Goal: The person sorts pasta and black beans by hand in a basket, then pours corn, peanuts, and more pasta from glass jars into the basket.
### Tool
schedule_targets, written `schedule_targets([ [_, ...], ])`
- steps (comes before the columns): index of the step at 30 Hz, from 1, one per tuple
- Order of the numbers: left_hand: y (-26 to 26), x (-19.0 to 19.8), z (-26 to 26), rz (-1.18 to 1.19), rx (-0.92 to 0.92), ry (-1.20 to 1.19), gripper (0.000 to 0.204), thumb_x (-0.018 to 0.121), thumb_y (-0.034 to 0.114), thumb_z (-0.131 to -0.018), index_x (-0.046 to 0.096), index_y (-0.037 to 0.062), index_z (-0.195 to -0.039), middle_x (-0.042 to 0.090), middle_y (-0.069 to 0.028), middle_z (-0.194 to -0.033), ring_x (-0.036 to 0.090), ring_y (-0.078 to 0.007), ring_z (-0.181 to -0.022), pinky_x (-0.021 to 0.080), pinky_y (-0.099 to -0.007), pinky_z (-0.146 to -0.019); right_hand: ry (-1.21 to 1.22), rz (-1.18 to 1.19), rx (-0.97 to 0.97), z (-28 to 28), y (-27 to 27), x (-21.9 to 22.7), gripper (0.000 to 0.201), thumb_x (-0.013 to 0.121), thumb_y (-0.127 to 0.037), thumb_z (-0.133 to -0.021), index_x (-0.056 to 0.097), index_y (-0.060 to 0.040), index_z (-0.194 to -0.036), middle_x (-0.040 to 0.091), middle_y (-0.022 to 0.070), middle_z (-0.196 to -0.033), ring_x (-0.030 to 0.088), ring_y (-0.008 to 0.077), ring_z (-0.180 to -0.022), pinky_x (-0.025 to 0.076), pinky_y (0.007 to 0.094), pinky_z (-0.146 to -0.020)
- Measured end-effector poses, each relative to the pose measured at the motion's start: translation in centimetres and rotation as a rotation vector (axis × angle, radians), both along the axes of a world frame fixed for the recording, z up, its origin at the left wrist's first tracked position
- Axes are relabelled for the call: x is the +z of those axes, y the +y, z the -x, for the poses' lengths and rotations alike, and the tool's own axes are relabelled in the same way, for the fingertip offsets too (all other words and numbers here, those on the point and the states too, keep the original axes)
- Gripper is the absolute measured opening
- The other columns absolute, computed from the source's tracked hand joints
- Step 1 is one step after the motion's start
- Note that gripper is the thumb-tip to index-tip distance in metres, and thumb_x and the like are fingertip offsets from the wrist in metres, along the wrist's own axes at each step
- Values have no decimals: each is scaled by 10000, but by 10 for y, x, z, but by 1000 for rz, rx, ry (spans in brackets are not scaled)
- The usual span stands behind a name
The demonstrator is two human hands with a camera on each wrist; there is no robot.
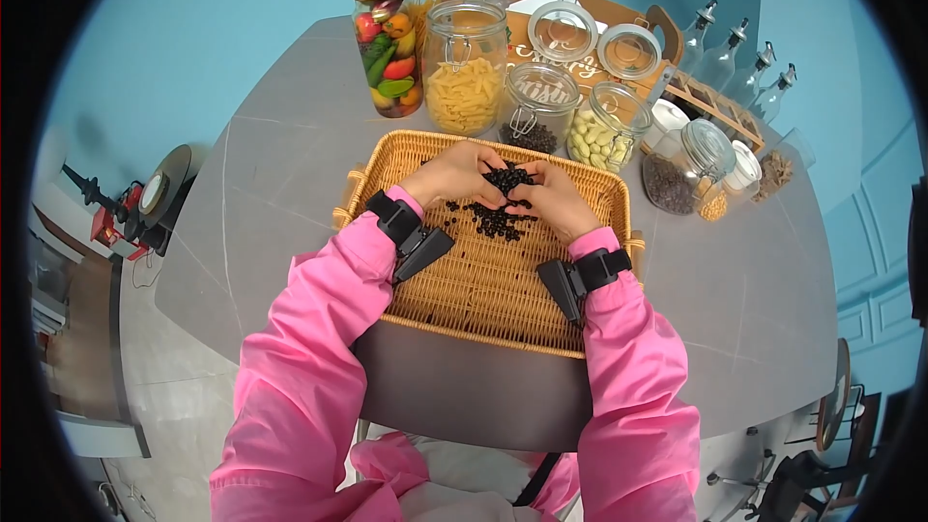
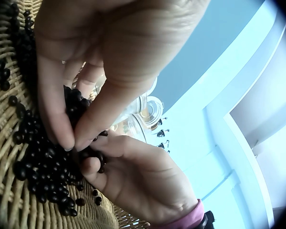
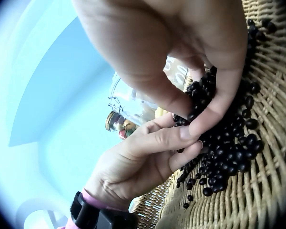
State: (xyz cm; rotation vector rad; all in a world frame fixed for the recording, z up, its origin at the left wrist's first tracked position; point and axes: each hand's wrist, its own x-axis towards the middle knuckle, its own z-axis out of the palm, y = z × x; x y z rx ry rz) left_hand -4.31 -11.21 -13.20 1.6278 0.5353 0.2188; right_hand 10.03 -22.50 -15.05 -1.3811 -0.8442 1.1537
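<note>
Dark, round beans (image 1: 498, 222) lie in a loose pile in the far half of a wicker basket (image 1: 464, 324). Over the pile, my left hand (image 1: 454, 174) and right hand (image 1: 559, 201) meet at the fingertips, both with curled fingers around a heap of beans. In the left wrist view, the left hand (image 2: 105, 52) holds beans (image 2: 75, 102) between thumb and fingers, touching the right hand (image 2: 138, 174). The right wrist view has the right hand (image 3: 181, 52) curled round beans (image 3: 200, 95) beside the left hand (image 3: 143, 157); more beans (image 3: 229, 152) rest on the wicker below.
Behind the basket stand a jar of vegetables (image 1: 391, 58), a pasta jar (image 1: 464, 92), an open jar of dark contents (image 1: 532, 130) and a jar of pale pieces (image 1: 601, 135). To the right are another jar (image 1: 677, 179), white canisters and glass bottles (image 1: 717, 63) with a wooden rack.
</note>
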Motion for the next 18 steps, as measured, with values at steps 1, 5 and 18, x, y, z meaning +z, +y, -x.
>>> schedule_targets([
  [1, 0, 0, 0, 84, 6, 7, 370, 695, -105, -678, 547, -113, -1017, 635, -135, -856, 664, -197, -742, 561, -265, -659, 48, 25, 11, 0, -1, 1, 293, 565, 34, -815, 467, 56, -1090, 554, 121, -988, 614, 184, -832, 564, 278, -695],
  [5, -1, 3, 2, 153, -11, 33, 377, 665, -93, -719, 535, -47, -1070, 635, -106, -938, 659, -161, -794, 550, -229, -682, 153, 5, -23, 2, -4, 6, 310, 577, 10, -784, 448, 72, -1058, 535, 141, -990, 615, 202, -786, 561, 280, -658],
  [18, -7, -1, 1, 515, -16, -77, 156, 607, 77, -876, 577, 41, -1025, 634, -53, -991, 616, -101, -842, 506, -185, -710, 381, 12, -74, 5, -4, 9, 208, 523, -265, -937, 551, -59, -948, 584, 25, -819, 550, 88, -650, 436, 210, -499],
])
